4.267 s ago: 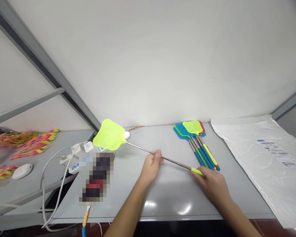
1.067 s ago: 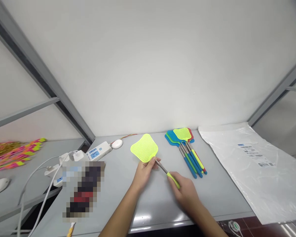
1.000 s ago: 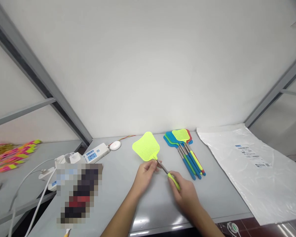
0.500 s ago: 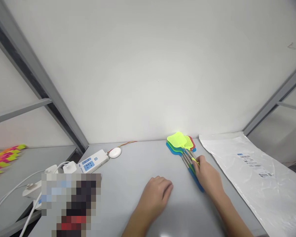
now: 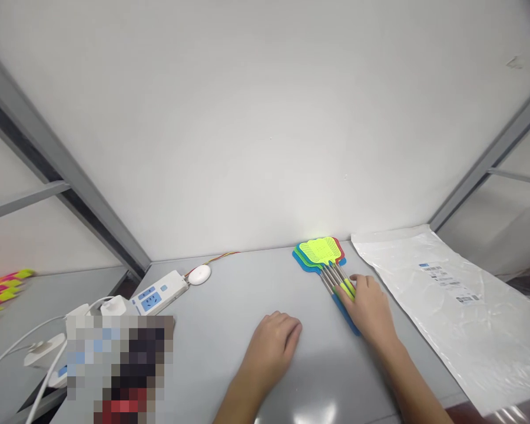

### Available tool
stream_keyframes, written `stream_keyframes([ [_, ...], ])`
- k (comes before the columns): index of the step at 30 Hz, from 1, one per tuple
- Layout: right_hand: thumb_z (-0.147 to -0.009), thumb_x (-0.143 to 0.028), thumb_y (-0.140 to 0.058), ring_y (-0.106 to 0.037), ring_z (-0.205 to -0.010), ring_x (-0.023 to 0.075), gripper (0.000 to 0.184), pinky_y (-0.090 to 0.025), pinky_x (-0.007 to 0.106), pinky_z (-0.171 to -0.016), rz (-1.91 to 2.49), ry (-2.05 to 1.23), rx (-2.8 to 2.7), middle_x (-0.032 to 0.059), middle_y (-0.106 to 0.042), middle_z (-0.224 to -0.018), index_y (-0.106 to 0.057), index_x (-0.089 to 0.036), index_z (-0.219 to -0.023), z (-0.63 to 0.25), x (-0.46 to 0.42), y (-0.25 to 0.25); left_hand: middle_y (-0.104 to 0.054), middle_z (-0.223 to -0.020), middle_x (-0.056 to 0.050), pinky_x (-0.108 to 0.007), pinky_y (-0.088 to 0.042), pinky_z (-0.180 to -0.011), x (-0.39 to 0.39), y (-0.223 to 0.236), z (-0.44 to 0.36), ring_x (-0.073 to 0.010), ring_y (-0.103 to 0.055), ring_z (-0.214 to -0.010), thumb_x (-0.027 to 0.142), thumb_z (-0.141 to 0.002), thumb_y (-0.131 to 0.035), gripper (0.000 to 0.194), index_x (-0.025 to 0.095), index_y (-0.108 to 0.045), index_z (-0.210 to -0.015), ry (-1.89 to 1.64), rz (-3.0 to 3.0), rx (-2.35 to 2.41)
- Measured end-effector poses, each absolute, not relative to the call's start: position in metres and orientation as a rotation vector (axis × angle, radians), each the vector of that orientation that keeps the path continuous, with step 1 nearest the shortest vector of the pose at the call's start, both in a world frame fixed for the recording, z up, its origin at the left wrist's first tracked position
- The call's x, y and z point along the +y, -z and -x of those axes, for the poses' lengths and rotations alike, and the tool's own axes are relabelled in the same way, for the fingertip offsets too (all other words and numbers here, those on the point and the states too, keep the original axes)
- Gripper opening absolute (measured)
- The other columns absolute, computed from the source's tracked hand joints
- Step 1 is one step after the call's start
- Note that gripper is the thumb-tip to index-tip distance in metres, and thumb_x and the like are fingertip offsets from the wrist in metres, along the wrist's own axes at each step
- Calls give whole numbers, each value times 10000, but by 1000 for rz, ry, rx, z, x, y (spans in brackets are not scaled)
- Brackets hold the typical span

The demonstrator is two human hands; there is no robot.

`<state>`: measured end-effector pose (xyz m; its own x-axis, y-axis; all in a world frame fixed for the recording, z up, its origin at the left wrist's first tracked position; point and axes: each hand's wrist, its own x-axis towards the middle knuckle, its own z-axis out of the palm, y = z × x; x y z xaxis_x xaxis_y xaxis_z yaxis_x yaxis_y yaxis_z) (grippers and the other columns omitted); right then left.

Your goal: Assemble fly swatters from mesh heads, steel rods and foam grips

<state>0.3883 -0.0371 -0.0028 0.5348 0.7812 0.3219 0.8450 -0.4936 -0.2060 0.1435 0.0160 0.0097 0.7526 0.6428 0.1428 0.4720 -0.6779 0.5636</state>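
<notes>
Yellow-green handle of the top fly swatter (image 5: 322,254) lies under my right hand (image 5: 367,304), fingers resting flat on the stack, gripping nothing. My left hand (image 5: 274,341) lies loosely curled and empty on the grey table (image 5: 229,306)

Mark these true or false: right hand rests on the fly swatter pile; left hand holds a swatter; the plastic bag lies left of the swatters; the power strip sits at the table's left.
1. The right hand rests on the handles of the stacked plastic fly swatters. True.
2. The left hand holds a swatter. False: it lies empty on the grey table.
3. The clear plastic bag lies left of the swatters. False: it lies to their right.
4. The white power strip sits at the table's left. True.
</notes>
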Motion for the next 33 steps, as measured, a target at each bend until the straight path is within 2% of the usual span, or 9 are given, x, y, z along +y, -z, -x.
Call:
stream_keyframes([
  [3, -796, -715, -428, -531, -1051, 354, 741, -426, 432, -765, 2479, 167, -1279, 201, -566, -1121, -434, -139, -1261, -392, -30, -2, -642, -843, -48, -348, -406, -771, 17, -9, -144, -204, -543, -827, 300, -972, -331, 319, 218, -633, -913, -493, -2439, 818],
  [5, -751, -749, -454, -523, -1066, 354, 849, -431, 426, -771, 2531, 43, -1272, 210, -561, -1132, -394, -101, -1296, -390, -20, -5, -641, -845, -51, -350, -409, -777, 18, -10, -144, -206, -539, -828, 304, -972, -332, 321, 216, -634, -909, -507, -2432, 813],
  [12, -833, -460, -470, -498, -1029, 339, 495, -432, 432, -757, 2613, 42, -1311, 223, -533, -1073, -497, -73, -1142, -377, 12, 5, -640, -851, -47, -351, -424, -784, 20, -10, -143, -202, -544, -833, 305, -971, -339, 315, 215, -632, -901, -560, -2402, 866],
  [16, -841, -411, -465, -479, -1010, 343, 474, -417, 435, -774, 2573, 143, -1404, 230, -520, -1065, -486, -49, -1145, -371, 10, 10, -635, -841, -53, -352, -429, -775, 20, -9, -142, -204, -544, -824, 300, -970, -342, 315, 215, -640, -914, -599, -2416, 867],
  [20, -844, -364, -478, -476, -987, 308, 409, -407, 403, -800, 2416, 180, -1684, 186, -533, -1048, -490, -88, -1145, -354, -1, 9, -645, -859, -61, -358, -430, -782, 15, -9, -145, -210, -552, -838, 283, -965, -357, 294, 208, -640, -941, -633, -2454, 827],
  [26, -823, -427, -533, -469, -1007, 265, 492, -398, 365, -854, 1882, 74, -2287, 130, -531, -1115, -470, -153, -1227, -312, -7, 2, -596, -1201, -82, -438, -362, -974, 6, -25, -143, -249, -518, -1097, 248, -936, -416, 299, 255, -587, -1181, -808, -2606, 879],
  [28, -798, -442, -560, -472, -1004, 256, 531, -403, 357, -850, 1695, 27, -2433, 115, -535, -1121, -467, -168, -1244, -305, 0, -1, -503, -1352, -84, -503, -259, -1070, 8, -28, -133, -276, -437, -1236, 318, -907, -492, 392, 280, -504, -1298, -762, -2664, 1000],
  [30, -779, -438, -575, -481, -989, 254, 563, -408, 360, -846, 1555, -4, -2526, 112, -543, -1106, -466, -157, -1254, -303, 10, -5, -381, -1466, -101, -566, -159, -1105, 13, -25, -117, -319, -316, -1345, 438, -832, -599, 613, 295, -395, -1393, -666, -2684, 1167],
  [33, -781, -375, -560, -491, -1000, 252, 559, -403, 363, -863, 1398, -24, -2617, 116, -551, -1112, -458, -142, -1279, -307, 30, -10, -267, -1528, -142, -612, -114, -1096, 26, -10, -94, -367, -188, -1406, 572, -731, -662, 851, 278, -309, -1448, -523, -2655, 1380],
])
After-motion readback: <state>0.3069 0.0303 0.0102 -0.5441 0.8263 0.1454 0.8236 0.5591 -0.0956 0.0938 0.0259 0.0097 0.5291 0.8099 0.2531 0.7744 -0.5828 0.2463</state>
